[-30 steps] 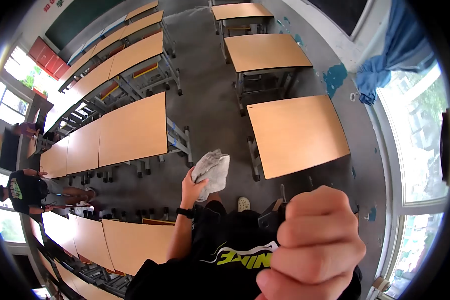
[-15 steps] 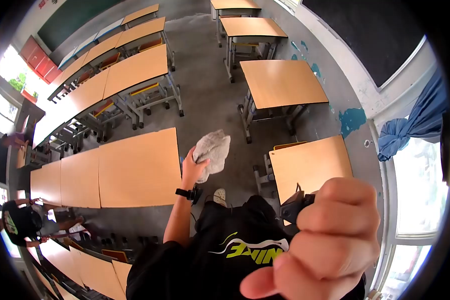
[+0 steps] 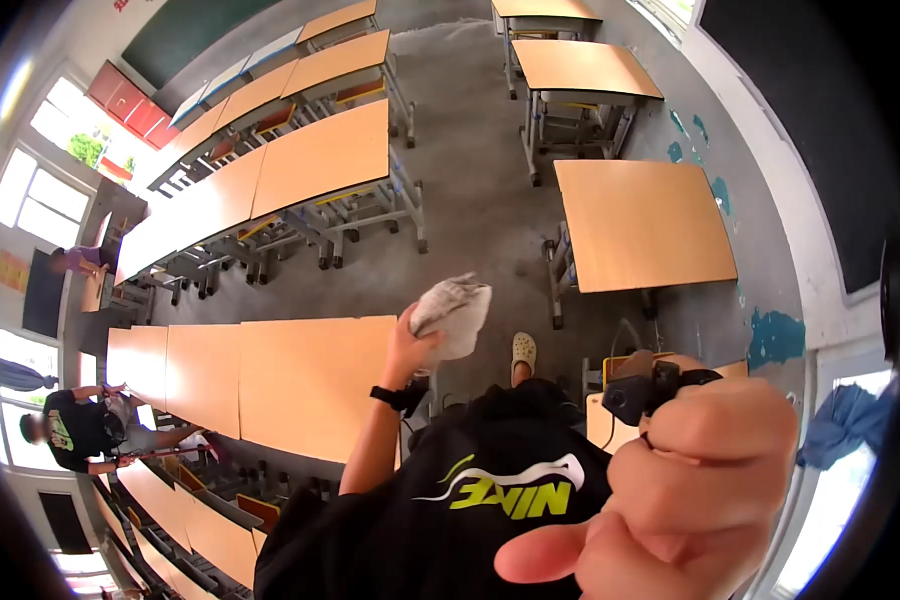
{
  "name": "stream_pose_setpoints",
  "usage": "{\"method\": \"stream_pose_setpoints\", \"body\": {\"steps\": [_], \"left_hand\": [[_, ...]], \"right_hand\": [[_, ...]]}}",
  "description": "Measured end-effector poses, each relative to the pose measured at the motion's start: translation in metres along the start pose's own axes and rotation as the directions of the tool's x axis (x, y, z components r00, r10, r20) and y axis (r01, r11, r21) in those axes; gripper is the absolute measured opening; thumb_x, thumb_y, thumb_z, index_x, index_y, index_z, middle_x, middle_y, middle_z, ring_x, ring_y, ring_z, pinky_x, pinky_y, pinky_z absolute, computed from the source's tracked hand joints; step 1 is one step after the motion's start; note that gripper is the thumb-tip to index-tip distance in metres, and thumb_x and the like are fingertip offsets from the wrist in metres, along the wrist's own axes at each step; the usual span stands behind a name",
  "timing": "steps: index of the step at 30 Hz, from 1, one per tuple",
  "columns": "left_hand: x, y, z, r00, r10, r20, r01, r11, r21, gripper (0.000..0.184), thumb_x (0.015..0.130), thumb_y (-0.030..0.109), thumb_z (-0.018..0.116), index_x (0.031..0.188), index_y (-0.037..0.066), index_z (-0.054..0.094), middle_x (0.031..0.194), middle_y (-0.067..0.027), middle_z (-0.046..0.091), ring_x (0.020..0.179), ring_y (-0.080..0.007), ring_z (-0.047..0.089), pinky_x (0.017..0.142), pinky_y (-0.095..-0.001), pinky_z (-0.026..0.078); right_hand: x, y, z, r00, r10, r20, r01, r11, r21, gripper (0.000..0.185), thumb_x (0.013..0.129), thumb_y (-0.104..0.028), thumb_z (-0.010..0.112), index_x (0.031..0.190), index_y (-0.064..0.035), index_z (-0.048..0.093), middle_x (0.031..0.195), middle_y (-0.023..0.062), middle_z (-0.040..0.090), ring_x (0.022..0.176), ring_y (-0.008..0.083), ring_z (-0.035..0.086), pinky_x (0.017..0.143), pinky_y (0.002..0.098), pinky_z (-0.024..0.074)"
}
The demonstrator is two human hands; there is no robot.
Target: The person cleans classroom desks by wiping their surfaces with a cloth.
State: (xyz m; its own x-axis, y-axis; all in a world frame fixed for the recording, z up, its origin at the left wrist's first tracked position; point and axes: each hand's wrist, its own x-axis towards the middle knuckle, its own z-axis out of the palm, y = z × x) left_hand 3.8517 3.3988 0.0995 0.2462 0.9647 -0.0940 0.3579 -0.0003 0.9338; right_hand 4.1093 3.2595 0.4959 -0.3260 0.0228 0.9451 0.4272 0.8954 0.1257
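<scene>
My left hand (image 3: 410, 350) is closed on a crumpled grey-white cloth (image 3: 455, 316), held over the aisle beside the right end of a row of joined wooden desks (image 3: 315, 375). A black band is round that wrist. Large and close to the camera, my right hand (image 3: 695, 480) has its fingers curled in; what it holds, if anything, is hidden. Behind its knuckles is a small black device (image 3: 630, 398) on a strap at the wrist. A desk (image 3: 645, 225) stands beyond my right hand.
Rows of desks (image 3: 320, 160) with metal legs fill the left. More desks (image 3: 585, 70) line the right wall, near a blue curtain (image 3: 845, 425). A person in black (image 3: 85, 428) is among the left desks; another person (image 3: 75, 260) is farther back.
The view has moved forward along the aisle and turned, so the desks sit lower and farther right. The cloth stays in my left hand; my right hand remains curled near the camera.
</scene>
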Motion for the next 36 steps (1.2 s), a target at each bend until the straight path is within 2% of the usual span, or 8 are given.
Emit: {"method": "stream_pose_setpoints", "body": {"steps": [8, 14, 17, 20, 23, 27, 33, 36], "left_hand": [[0.096, 0.017, 0.006, 0.971, -0.162, -0.177, 0.13, 0.976, -0.176, 0.068, 0.078, 0.009, 0.086, 0.139, -0.005, 0.058, 0.126, -0.0139, 0.071, 0.117, -0.0208, 0.066, 0.102, -0.0341, 0.051], [0.206, -0.008, 0.007, 0.957, -0.178, -0.23, 0.152, 0.98, -0.125, 0.068, 0.077, 0.012, 0.085, 0.138, -0.004, 0.059, 0.121, -0.0139, 0.073, 0.113, -0.021, 0.068, 0.1, -0.0339, 0.052], [0.27, -0.01, -0.003, 0.953, -0.179, -0.244, 0.167, 0.984, -0.069, 0.069, 0.077, 0.014, 0.086, 0.138, -0.004, 0.059, 0.12, -0.0158, 0.074, 0.111, -0.0215, 0.07, 0.098, -0.0343, 0.053], [0.339, -0.018, -0.009, 0.96, -0.178, -0.215, 0.154, 0.98, -0.126, 0.071, 0.076, 0.015, 0.087, 0.139, -0.003, 0.059, 0.119, -0.0178, 0.075, 0.111, -0.0225, 0.071, 0.097, -0.0354, 0.054], [0.408, -0.008, -0.022, 0.97, -0.138, -0.199, 0.116, 0.986, -0.117, 0.071, 0.076, 0.017, 0.087, 0.138, -0.003, 0.059, 0.119, -0.0179, 0.075, 0.11, -0.0223, 0.071, 0.096, -0.0359, 0.054], [0.504, 0.0, -0.03, 0.984, -0.139, -0.113, 0.121, 0.98, -0.156, 0.069, 0.078, 0.017, 0.086, 0.138, -0.004, 0.059, 0.119, -0.0179, 0.075, 0.11, -0.0219, 0.071, 0.095, -0.036, 0.054], [0.616, 0.016, -0.019, 0.989, -0.122, -0.086, 0.1, 0.969, -0.228, 0.071, 0.08, 0.016, 0.085, 0.141, -0.004, 0.056, 0.125, -0.0175, 0.072, 0.114, -0.0225, 0.069, 0.097, -0.0361, 0.054], [0.669, 0.029, -0.009, 0.985, -0.172, -0.021, 0.161, 0.953, -0.257, 0.071, 0.079, 0.016, 0.086, 0.141, -0.004, 0.056, 0.125, -0.0173, 0.072, 0.114, -0.0227, 0.069, 0.099, -0.0356, 0.054]], "right_hand": [[-0.045, 0.138, -0.037, 0.856, 0.5, 0.133, -0.504, 0.864, -0.008, 0.042, 0.068, -0.027, 0.093, 0.076, -0.0168, 0.052, 0.066, -0.0047, 0.049, 0.053, 0.0141, 0.032, 0.05, 0.0279, 0.0225], [-0.051, 0.29, 0.017, 0.84, 0.489, 0.234, -0.531, 0.829, 0.175, 0.026, 0.068, 0.0, 0.077, 0.083, -0.0112, 0.059, 0.065, -0.0014, 0.046, 0.05, 0.0151, 0.036, 0.045, 0.0282, 0.0241], [-0.05, 0.353, 0.055, 0.951, 0.27, 0.15, -0.291, 0.947, 0.136, 0.038, 0.069, -0.003, 0.076, 0.101, -0.0122, 0.059, 0.066, -0.0013, 0.049, 0.051, 0.015, 0.036, 0.044, 0.0282, 0.0232], [-0.045, 0.382, 0.062, 0.737, 0.553, 0.388, -0.566, 0.819, -0.093, 0.045, 0.065, -0.018, 0.091, 0.071, -0.0137, 0.047, 0.07, 0.0008, 0.052, 0.05, 0.0171, 0.041, 0.049, 0.0307, 0.0303], [-0.113, 0.463, 0.124, 0.861, 0.433, 0.268, -0.416, 0.901, -0.121, 0.045, 0.07, -0.013, 0.088, 0.069, -0.0109, 0.043, 0.073, 0.005, 0.05, 0.051, 0.019, 0.047, 0.048, 0.0331, 0.0335], [-0.24, 0.527, 0.149, 0.301, 0.898, 0.321, -0.854, 0.403, -0.328, 0.038, 0.079, -0.011, 0.084, 0.072, -0.0046, 0.047, 0.073, 0.0098, 0.051, 0.059, 0.0294, 0.052, 0.053, 0.038, 0.0405], [-0.39, 0.549, 0.143, -0.057, 0.978, 0.2, -0.882, 0.045, -0.469, 0.026, 0.088, -0.016, 0.078, 0.076, 0.0015, 0.062, 0.075, 0.0155, 0.06, 0.071, 0.0338, 0.061, 0.064, 0.0409, 0.0471], [-0.427, 0.578, 0.143, -0.056, 0.992, 0.112, -0.916, -0.006, -0.401, 0.022, 0.089, -0.017, 0.076, 0.082, 0.0015, 0.067, 0.082, 0.0164, 0.066, 0.078, 0.0348, 0.065, 0.071, 0.0406, 0.0503]]}}
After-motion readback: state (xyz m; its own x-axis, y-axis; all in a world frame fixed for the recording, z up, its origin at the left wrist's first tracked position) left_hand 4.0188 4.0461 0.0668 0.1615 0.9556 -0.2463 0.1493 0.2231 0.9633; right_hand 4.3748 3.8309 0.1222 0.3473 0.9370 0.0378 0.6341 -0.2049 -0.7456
